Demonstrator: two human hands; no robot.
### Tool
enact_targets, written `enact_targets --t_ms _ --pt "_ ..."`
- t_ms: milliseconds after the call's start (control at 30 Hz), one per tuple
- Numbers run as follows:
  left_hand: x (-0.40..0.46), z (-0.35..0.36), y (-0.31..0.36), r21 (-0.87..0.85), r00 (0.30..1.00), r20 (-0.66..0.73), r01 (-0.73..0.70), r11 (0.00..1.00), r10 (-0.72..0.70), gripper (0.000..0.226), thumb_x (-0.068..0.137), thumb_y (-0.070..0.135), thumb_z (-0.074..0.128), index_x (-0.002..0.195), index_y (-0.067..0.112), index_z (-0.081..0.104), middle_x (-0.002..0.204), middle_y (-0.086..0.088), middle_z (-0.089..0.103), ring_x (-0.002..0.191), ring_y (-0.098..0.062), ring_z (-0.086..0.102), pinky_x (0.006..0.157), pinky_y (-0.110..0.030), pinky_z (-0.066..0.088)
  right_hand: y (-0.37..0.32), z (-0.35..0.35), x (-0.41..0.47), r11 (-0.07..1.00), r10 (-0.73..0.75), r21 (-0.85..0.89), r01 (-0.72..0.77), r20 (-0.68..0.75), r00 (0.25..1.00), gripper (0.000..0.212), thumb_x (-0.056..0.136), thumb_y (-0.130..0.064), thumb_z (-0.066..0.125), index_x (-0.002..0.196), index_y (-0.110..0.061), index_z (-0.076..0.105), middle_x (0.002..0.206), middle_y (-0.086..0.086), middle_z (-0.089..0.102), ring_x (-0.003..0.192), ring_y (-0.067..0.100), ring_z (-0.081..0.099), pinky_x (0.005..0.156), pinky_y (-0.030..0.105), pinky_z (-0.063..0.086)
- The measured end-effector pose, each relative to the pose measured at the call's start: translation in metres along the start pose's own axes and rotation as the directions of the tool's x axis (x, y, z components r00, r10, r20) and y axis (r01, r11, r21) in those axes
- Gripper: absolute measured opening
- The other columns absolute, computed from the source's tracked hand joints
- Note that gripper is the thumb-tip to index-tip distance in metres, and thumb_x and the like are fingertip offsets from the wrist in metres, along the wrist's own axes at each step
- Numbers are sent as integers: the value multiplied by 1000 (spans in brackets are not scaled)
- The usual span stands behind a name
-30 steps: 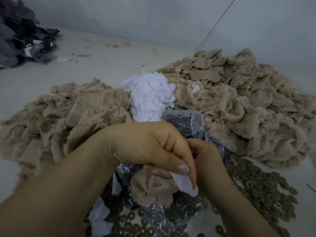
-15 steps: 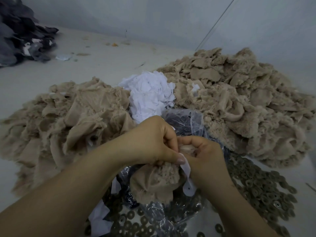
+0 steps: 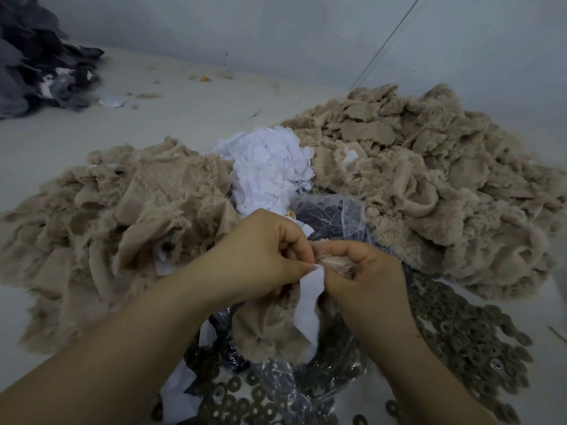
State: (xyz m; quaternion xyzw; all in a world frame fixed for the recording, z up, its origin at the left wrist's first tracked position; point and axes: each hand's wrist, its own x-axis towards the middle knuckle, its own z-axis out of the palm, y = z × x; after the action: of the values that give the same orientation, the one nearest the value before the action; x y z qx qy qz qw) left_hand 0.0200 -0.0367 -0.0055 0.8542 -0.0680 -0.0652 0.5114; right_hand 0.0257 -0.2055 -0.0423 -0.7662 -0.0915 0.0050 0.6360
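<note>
My left hand (image 3: 260,259) and my right hand (image 3: 365,277) meet at the middle of the view over a clear plastic bag. Between them hangs a piece of beige fuzzy fabric (image 3: 270,329) with a white strip (image 3: 308,308) lying against it. The thumb and fingers of my left hand pinch the top of the white strip. My right hand grips the top edge of the beige fabric with curled fingers.
Two big heaps of beige fabric pieces lie left (image 3: 116,228) and right (image 3: 429,185), a white scrap pile (image 3: 270,170) between them. A clear plastic bag (image 3: 331,213) of dark parts and many round washers (image 3: 460,329) lie near me. Dark cloth (image 3: 36,56) sits far left.
Both hands rose and came closer together at the fabric's top edge. The white strip now hangs longer, down the front of the beige piece.
</note>
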Motion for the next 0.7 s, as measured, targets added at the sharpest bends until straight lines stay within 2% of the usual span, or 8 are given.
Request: enact_targets --t_ms 133,233,433,500,600,700 --pt "-1 0 1 114 1000 -14 11 993 -9 11 84 15 78 73 13 74 63 3 69 49 -8 60 53 -27 54 2 1 0 1000 22 -21 -22 -3 1000 19 80 -3 79 88 -21 77 80 -8 77 72 9 72 64 31 62" --pt "-3 1 5 263 997 -64 -24 964 43 15 84 20 77 70 21 72 68 10 69 60 -3 63 63 -29 58 3 1 0 1000 16 -3 -16 -8 1000 20 81 -3 78 87 -22 77 80 -11 77 74 6 73 65 27 62" --pt "-6 3 12 264 998 -42 -26 964 38 19 82 14 77 65 18 71 50 25 61 46 0 60 55 -27 56 4 1 1 999 25 20 -25 -12 1000 21 80 3 74 86 -17 78 79 -4 77 74 12 74 65 31 62" --pt "-7 2 12 236 999 -40 -16 972 27 19 83 10 76 65 16 72 47 20 61 43 -5 61 50 -28 56 5 1 1 999 20 30 -19 -14 1000 19 79 2 76 84 -17 78 78 -3 77 73 13 74 63 30 62" --pt "-9 0 11 139 999 -43 10 990 -4 18 83 13 78 67 13 71 48 1 65 42 -17 63 45 -24 52 4 -1 0 991 37 129 -38 10 999 17 78 1 78 83 -15 78 79 -3 78 74 14 75 61 25 60" --pt "-8 2 12 149 998 -57 -1 989 10 16 82 14 79 67 14 72 52 2 67 45 -17 65 49 -28 56 5 -2 1 989 35 141 -36 13 999 15 79 1 77 84 -14 78 80 -3 78 74 13 75 61 23 59"
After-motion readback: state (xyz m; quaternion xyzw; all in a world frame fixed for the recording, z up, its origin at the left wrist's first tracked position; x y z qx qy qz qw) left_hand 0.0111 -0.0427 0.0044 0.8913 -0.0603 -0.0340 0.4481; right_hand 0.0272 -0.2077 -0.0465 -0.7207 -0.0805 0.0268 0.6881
